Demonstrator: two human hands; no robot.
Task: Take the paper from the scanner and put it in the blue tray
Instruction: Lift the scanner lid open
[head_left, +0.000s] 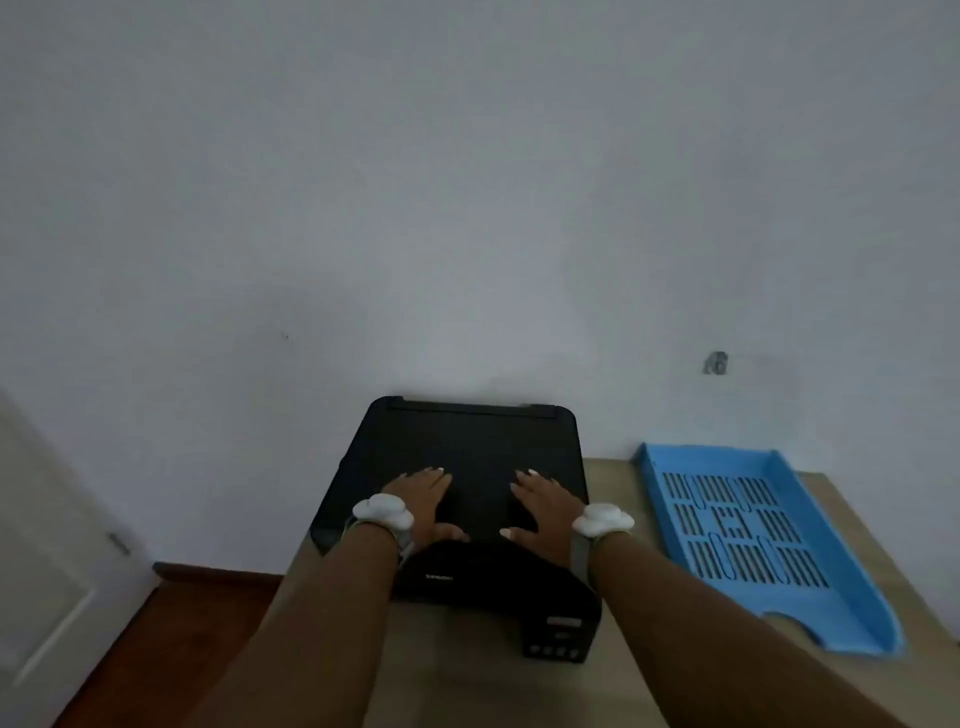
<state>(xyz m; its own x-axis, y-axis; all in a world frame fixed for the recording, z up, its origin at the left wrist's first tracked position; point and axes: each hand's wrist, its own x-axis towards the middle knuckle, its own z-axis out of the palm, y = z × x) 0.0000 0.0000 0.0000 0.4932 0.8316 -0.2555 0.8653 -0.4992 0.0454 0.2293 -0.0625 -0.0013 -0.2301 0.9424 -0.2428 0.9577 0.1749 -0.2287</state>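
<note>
Paper isn't visible, presumably under the closed scanner (467, 467) lid. Left hand (423, 499) and right hand (543, 506) lie spread flat on it, probably to lift; blue tray (831, 618) waits empty beside the scanner.

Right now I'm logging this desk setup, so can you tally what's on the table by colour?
Black: 1, the black plastic scanner-printer, lid shut, both hands flat on it.
Blue: 1, the blue slotted plastic paper tray, nothing in it.
Total: 2 on the light wooden table. No paper shows.

A black scanner (467, 457), a blue slotted tray (852, 587), a pale wooden table (467, 686), white wristbands (383, 510).
</note>
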